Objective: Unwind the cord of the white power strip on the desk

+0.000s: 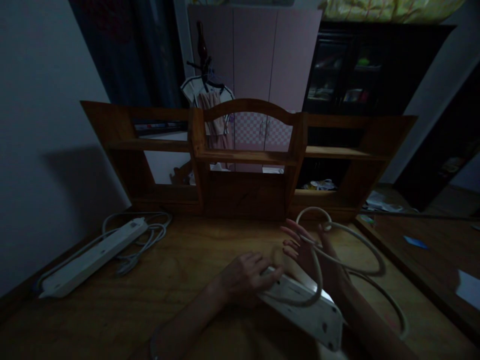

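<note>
A white power strip (305,312) is tilted above the wooden tabletop, its near end toward the lower right. My left hand (249,277) is closed around its far end, the thumb on the upper face. To the right, my right hand (305,247) is raised with the fingers stretched and apart. Loops of the white cord (365,245) run across its palm and around the wrist. One bend of the cord hangs over the strip. Where the cord's plug is, I cannot tell.
Another white power strip (93,260) lies at the left of the tabletop (180,320), its grey cord (157,232) coiled beside it. A wooden shelf rack (247,195) stands along the back edge. At right, a lower brown surface holds a blue card (415,242) and white paper (468,287).
</note>
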`<state>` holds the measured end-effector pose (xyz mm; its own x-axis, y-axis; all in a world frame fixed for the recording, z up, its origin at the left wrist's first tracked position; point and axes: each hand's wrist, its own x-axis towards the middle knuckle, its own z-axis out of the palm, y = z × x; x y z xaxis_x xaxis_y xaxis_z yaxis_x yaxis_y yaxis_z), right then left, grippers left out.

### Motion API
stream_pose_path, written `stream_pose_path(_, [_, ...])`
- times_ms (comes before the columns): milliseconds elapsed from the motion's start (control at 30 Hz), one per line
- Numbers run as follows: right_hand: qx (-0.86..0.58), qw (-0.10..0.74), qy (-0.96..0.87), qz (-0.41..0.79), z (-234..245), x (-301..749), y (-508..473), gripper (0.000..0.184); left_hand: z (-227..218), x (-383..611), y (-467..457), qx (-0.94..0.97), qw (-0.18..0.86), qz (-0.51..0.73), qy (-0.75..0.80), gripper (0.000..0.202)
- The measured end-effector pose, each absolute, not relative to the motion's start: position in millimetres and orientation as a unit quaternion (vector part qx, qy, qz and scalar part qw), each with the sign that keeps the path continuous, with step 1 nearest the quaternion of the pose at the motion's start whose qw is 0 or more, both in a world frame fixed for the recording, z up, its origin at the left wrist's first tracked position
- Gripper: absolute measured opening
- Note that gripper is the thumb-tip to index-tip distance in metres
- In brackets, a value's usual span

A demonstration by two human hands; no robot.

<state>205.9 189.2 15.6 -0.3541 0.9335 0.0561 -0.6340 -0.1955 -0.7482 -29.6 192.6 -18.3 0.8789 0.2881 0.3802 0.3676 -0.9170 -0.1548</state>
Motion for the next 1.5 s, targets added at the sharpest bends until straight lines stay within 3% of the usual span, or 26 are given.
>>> stream_pose_path(133, [-0.206,0.548,-0.338,0.737,20,215,187,0.061,-22,-31,195,-0.945,0.059,-0.189,-0.261,0.073])
stream_pose_path(300, [-0.212,0.592,-0.338,0.700,19,219,187,0.063,-22,-37,200,-0.836,-0.042,-0.335,-0.433,0.073])
stream_pose_path(533, [-0.176,0.645,-0.338,0.662,16,215,196,0.093,-16,-45,213,-0.581,-0.237,-0.527,-0.574,0.055])
stream_pose_path(633, [-0.173,0.642,-0.302,0.683,15,217,198,0.094,-15,-49,222,-0.457,-0.389,-0.586,-0.545,0.046])
stream_pose_path(767, [-0.169,0.634,-0.253,0.711,14,218,196,0.078,-14,-55,230,-0.318,-0.575,-0.642,-0.394,0.038])
stream_pose_path(967, [-0.157,0.605,-0.212,0.751,15,225,194,0.051,-17,-73,235,-0.154,-0.785,-0.573,-0.175,0.036])
stream_pose_path(1500, [-0.208,0.584,-0.217,0.754,6,228,199,0.040,-15,-58,227,-0.319,-0.754,-0.537,-0.203,0.037])
